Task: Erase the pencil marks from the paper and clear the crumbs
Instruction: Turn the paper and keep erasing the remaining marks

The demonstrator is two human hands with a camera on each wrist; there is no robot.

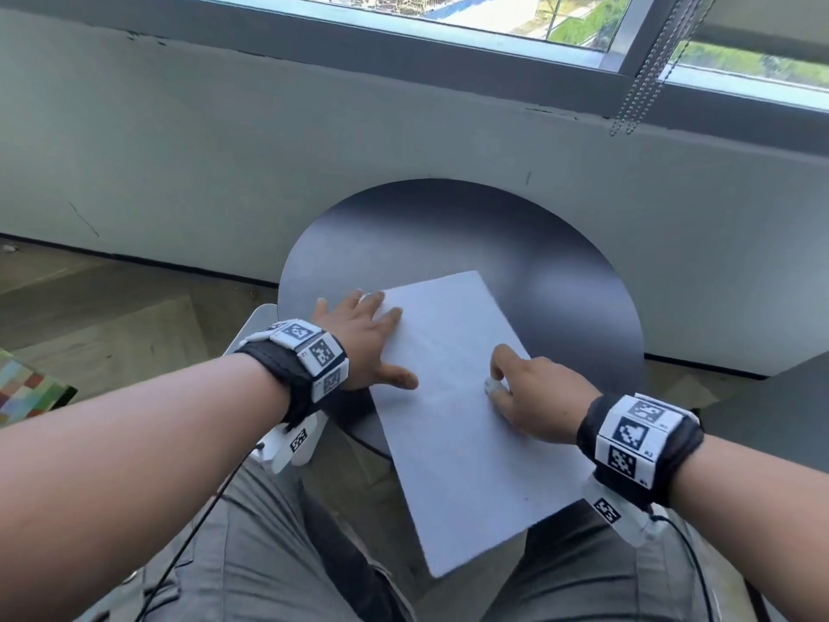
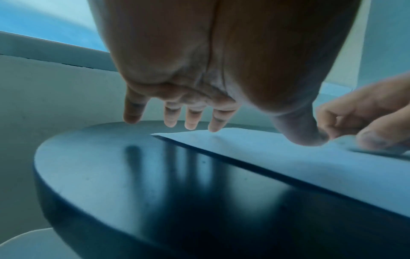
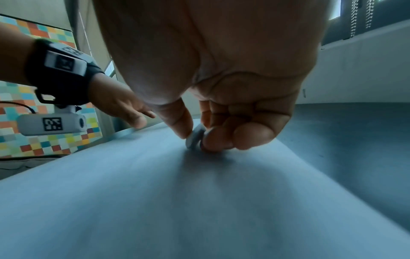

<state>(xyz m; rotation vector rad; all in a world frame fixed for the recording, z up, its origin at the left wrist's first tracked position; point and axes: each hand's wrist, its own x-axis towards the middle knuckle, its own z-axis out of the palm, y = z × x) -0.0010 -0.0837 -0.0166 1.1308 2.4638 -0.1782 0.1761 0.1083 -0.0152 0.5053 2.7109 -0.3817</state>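
Note:
A white sheet of paper [image 1: 453,415] lies slanted on a round dark table [image 1: 538,244], its near end hanging over the table's edge above my lap. My left hand [image 1: 363,338] lies flat with spread fingers on the paper's far left corner and holds it down. My right hand [image 1: 529,392] pinches a small white eraser [image 1: 492,387] between thumb and fingers and presses it on the paper near the right edge. In the right wrist view the eraser [image 3: 195,138] touches the paper [image 3: 177,201]. The pencil marks are too faint to make out.
A grey wall under a window sill [image 1: 403,127] stands right behind the table. Bead chains [image 1: 637,96] hang at the upper right. A white stool [image 1: 264,316] sits at the table's left, with a colourful checkered object [image 1: 27,388] on the floor farther left.

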